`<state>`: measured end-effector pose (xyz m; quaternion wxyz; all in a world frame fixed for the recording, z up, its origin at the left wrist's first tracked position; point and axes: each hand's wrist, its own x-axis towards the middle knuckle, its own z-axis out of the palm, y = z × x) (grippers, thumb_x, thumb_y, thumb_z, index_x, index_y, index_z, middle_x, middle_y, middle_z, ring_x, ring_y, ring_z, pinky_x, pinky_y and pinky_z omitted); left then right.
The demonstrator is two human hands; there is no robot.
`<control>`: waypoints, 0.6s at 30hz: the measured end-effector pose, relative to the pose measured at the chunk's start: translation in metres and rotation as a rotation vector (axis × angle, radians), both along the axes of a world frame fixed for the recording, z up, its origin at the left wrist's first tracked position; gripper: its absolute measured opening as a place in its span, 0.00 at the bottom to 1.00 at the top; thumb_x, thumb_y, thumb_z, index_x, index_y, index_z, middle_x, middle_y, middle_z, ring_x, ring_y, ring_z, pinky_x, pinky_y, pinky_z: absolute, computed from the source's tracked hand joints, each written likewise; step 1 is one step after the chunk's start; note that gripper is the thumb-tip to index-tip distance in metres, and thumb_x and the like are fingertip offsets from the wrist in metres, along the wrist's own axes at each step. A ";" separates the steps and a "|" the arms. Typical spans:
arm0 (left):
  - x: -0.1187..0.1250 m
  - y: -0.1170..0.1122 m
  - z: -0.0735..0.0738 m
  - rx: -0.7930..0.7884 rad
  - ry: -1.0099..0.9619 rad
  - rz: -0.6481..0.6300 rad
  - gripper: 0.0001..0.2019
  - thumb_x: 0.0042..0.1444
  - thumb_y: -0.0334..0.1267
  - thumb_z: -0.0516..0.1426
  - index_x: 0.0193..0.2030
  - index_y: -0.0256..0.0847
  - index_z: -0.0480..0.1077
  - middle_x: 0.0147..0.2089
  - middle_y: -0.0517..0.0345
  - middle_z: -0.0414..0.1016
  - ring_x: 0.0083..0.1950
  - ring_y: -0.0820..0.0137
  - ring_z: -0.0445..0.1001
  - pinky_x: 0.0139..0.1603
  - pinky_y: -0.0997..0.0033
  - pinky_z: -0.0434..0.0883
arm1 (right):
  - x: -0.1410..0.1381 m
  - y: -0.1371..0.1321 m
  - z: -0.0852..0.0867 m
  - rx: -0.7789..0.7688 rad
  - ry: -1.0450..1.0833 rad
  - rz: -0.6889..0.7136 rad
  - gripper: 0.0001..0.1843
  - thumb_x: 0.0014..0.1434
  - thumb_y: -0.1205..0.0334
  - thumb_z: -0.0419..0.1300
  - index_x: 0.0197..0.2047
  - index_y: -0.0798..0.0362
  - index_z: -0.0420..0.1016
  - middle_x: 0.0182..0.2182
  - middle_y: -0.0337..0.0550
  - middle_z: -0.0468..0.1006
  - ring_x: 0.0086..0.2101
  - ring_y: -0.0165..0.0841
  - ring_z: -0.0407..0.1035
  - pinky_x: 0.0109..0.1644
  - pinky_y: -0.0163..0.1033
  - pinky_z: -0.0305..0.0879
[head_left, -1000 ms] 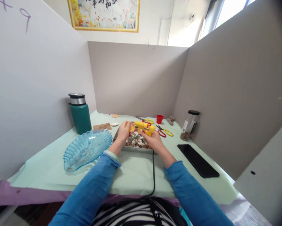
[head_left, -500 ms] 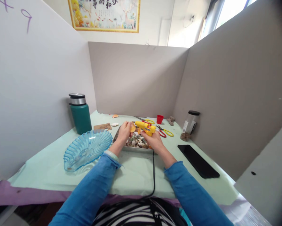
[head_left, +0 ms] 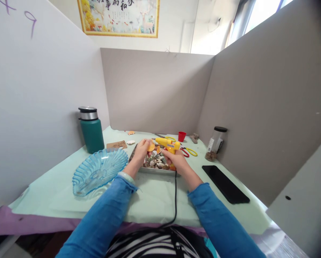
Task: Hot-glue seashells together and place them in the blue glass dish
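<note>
Clothing (head_left: 149, 248): black and white stripes, bottom centre edge of the frame
Sleeves (head_left: 103, 215): blue, rising from the lower left and lower right toward the middle
Cord (head_left: 175, 200): black, curving from mid-frame down to the bottom centre
Tablecloth (head_left: 152, 200): pale green, across the lower half
Black slab (head_left: 225, 183): flat, lower right
Blue dish (head_left: 101, 172): see-through, ribbed, fan-shaped, left of centre in the lower half
Right hand (head_left: 178, 160): fingers wrapped around the grip of a yellow glue gun (head_left: 165, 143), just right of centre
Left hand (head_left: 141, 149): pinching an orange piece (head_left: 151, 146), near the centre
Aim: front end of the glue gun points left, toward the orange piece; too small to tell whether they touch
Metal tray (head_left: 155, 171): under both hands, centre of the frame, filled with mixed shells (head_left: 156, 163)
Jar (head_left: 215, 144): clear, dark-lidded, brown lumps at its bottom, right of centre
Bottle (head_left: 91, 134): green, upright, left of centre
Brown card (head_left: 116, 144): flat, between the bottle and the tray
Scissors (head_left: 191, 151): red and yellow handles, right of the glue gun
Red cup (head_left: 181, 136): upright, behind the scissors
Partition (head_left: 157, 89): grey, across the middle
Framed picture (head_left: 118, 18): yellow border, top of the frame, left of centre
</note>
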<state>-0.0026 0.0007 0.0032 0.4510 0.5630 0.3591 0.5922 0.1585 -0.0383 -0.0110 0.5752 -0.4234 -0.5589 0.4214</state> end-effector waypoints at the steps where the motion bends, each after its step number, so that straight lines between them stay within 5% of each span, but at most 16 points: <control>1: 0.000 -0.001 0.000 0.003 -0.001 -0.017 0.10 0.59 0.45 0.54 0.35 0.40 0.63 0.23 0.64 0.71 0.15 0.78 0.60 0.16 0.77 0.58 | 0.000 -0.001 0.002 -0.011 0.027 0.031 0.20 0.46 0.47 0.69 0.23 0.53 0.68 0.14 0.32 0.64 0.16 0.24 0.55 0.20 0.33 0.51; 11: 0.000 0.000 0.000 -0.001 -0.006 -0.018 0.11 0.58 0.46 0.55 0.35 0.40 0.64 0.23 0.63 0.70 0.15 0.78 0.60 0.17 0.77 0.58 | 0.001 -0.005 0.004 0.012 0.058 0.064 0.21 0.46 0.48 0.69 0.19 0.52 0.64 0.13 0.32 0.63 0.15 0.23 0.54 0.19 0.32 0.51; 18: 0.000 -0.002 0.003 -0.025 -0.053 0.034 0.07 0.59 0.41 0.53 0.34 0.40 0.63 0.21 0.65 0.67 0.15 0.77 0.60 0.16 0.77 0.56 | 0.000 -0.002 0.001 0.069 0.086 -0.072 0.17 0.47 0.50 0.68 0.30 0.54 0.72 0.15 0.30 0.65 0.15 0.24 0.56 0.20 0.33 0.54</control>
